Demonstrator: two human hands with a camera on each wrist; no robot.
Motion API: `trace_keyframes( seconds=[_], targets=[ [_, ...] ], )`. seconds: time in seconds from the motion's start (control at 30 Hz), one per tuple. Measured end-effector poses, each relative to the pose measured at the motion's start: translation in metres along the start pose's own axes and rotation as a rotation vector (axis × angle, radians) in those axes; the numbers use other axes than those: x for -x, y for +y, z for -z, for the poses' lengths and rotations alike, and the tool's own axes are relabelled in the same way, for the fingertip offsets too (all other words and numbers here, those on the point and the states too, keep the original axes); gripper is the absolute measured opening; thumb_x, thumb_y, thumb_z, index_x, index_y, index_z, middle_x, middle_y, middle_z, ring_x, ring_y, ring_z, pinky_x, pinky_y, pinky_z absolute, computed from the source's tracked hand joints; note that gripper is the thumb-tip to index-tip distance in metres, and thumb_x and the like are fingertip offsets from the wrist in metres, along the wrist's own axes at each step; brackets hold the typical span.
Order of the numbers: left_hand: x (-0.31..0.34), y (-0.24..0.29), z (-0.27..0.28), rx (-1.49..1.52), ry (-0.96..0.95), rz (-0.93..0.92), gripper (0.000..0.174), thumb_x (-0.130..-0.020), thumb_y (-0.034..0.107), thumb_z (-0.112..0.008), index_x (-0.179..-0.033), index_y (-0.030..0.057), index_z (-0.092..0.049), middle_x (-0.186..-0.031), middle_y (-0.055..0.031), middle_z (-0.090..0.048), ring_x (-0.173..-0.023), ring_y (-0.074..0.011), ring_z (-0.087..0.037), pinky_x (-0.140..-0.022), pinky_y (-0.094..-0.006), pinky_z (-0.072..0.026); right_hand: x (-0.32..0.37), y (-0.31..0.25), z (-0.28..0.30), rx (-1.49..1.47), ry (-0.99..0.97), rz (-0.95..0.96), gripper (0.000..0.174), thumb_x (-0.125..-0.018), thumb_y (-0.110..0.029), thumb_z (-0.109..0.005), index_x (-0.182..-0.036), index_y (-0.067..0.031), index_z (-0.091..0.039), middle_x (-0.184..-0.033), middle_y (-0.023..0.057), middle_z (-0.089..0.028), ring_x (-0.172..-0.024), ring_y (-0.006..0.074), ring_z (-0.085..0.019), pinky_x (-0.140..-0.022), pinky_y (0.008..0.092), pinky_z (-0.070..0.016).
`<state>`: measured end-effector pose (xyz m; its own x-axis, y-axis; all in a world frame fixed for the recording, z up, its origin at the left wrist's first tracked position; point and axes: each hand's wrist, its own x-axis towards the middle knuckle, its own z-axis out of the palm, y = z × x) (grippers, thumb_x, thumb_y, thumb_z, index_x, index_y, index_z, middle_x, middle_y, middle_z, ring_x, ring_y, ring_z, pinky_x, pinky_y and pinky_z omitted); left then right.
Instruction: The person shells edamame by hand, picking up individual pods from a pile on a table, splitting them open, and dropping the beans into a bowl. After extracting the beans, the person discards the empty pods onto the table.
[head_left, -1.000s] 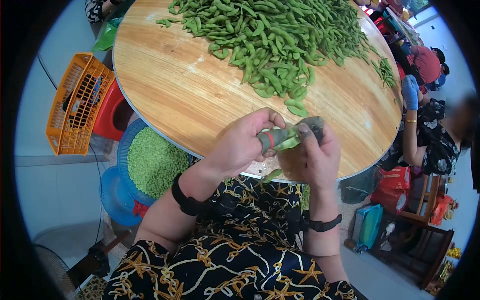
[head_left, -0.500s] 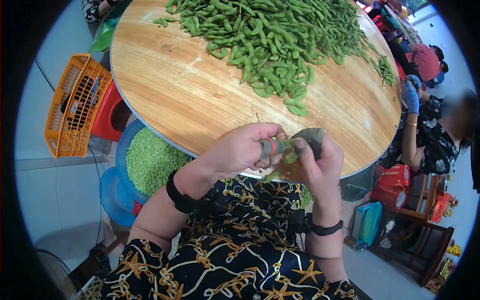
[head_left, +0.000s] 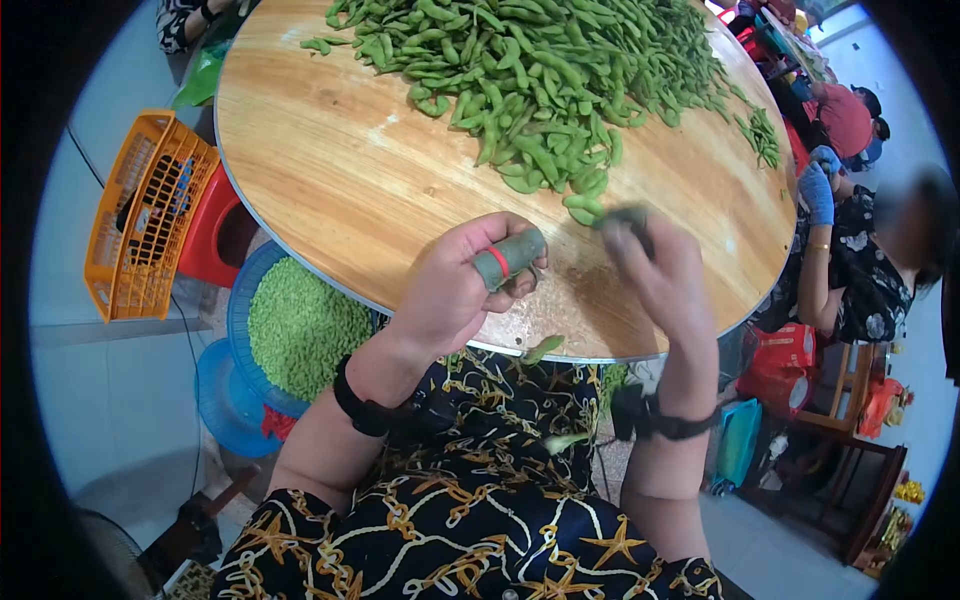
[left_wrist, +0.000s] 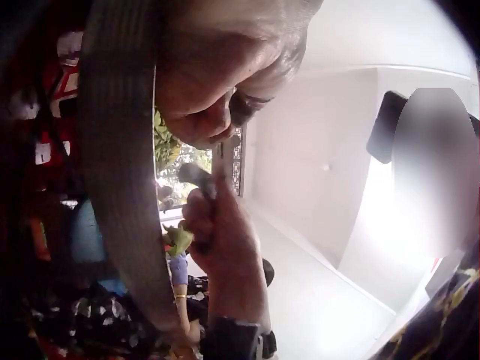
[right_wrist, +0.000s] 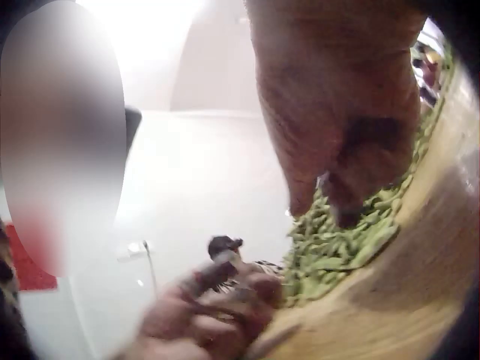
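My left hand (head_left: 452,280) is near the table's front edge, its fingers curled and its palm hidden. A grey-green finger sleeve (head_left: 522,257) with a red band covers one of its fingers. Blurred, my right hand (head_left: 668,275) hangs over the table close to the nearest green soybean pods (head_left: 585,207); its thumb stands apart from the fingers in the right wrist view, with no pod visible between them. A dark cover is on one of its fingers. One pod (head_left: 542,349) lies at the table's edge, and a pale green pod (head_left: 566,442) appears over my lap.
A big heap of pods (head_left: 530,70) covers the far part of the round wooden table (head_left: 330,190). Left and below stand a blue basket of shelled beans (head_left: 300,330), a blue basin (head_left: 225,410) and an orange crate (head_left: 150,220). A person with blue gloves (head_left: 817,190) sits at right.
My hands have drawn apart. The split pod between them has gone from there, and a pale pod now shows over my lap. The right hand has moved toward the heap.
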<state>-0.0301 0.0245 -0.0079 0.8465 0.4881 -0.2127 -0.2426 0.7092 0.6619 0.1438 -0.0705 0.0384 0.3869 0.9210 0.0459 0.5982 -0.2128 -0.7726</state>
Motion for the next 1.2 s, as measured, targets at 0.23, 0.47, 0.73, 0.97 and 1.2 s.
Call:
trace_keyframes(
  seconds=[0.23, 0.47, 0.73, 0.97, 1.2],
  targets=[
    [0.001, -0.016, -0.011, -0.808, 0.161, -0.454, 0.024, -0.080, 0.006, -0.063, -0.104, 0.0043, -0.062, -0.077, -0.0018, -0.058, -0.069, -0.0090, -0.055, -0.058, -0.0207, -0.0430, -0.011, 0.017, -0.019, 0.424, 0.130, 0.017, 0.020, -0.076, -0.015, -0.064, -0.086, 0.0016, -0.059, -0.068, 0.0184, -0.061, -0.065, 0.0333, -0.060, -0.060, 0.0386, -0.0469],
    [0.001, -0.024, -0.030, -1.185, 0.095, -0.646, 0.022, -0.077, 0.008, -0.066, -0.099, 0.0037, -0.064, -0.078, -0.0084, -0.061, -0.071, -0.0175, -0.059, -0.062, -0.0273, -0.0466, 0.028, 0.005, -0.009, -0.627, -0.039, -0.282, 0.014, -0.081, -0.012, -0.066, -0.082, -0.0004, -0.058, -0.069, -0.0043, -0.055, -0.064, 0.0019, -0.047, -0.055, 0.0190, -0.0379],
    [-0.002, -0.025, -0.018, -0.233, 0.085, -0.164, 0.015, -0.082, 0.005, -0.060, -0.097, 0.0021, -0.059, -0.082, -0.0013, -0.062, -0.071, -0.0049, -0.054, -0.058, -0.0192, -0.0422, 0.050, 0.004, -0.016, -0.816, -0.068, -0.283, 0.023, -0.094, -0.024, -0.047, -0.096, -0.0029, -0.054, -0.066, -0.0042, -0.046, -0.055, 0.0042, -0.037, -0.050, 0.0183, -0.0303],
    [0.000, -0.029, -0.025, -0.366, 0.104, -0.208, 0.008, -0.087, 0.006, -0.056, -0.093, 0.0016, -0.058, -0.080, -0.0013, -0.061, -0.072, -0.0057, -0.054, -0.065, -0.0204, -0.0450, 0.058, 0.009, -0.021, -1.092, -0.287, -0.277, 0.022, -0.097, -0.021, -0.039, -0.093, -0.0029, -0.052, -0.065, -0.0023, -0.046, -0.055, 0.0051, -0.037, -0.050, 0.0190, -0.0311],
    [0.009, -0.025, -0.024, -0.274, -0.046, -0.103, 0.017, -0.086, 0.013, -0.058, -0.099, 0.0018, -0.055, -0.085, -0.0028, -0.060, -0.071, -0.0064, -0.055, -0.059, -0.0191, -0.0430, 0.062, 0.010, -0.023, -1.150, -0.353, -0.366, 0.019, -0.095, -0.017, -0.043, -0.089, -0.0030, -0.053, -0.062, -0.0033, -0.044, -0.049, 0.0038, -0.033, -0.045, 0.0185, -0.0278]
  ],
)
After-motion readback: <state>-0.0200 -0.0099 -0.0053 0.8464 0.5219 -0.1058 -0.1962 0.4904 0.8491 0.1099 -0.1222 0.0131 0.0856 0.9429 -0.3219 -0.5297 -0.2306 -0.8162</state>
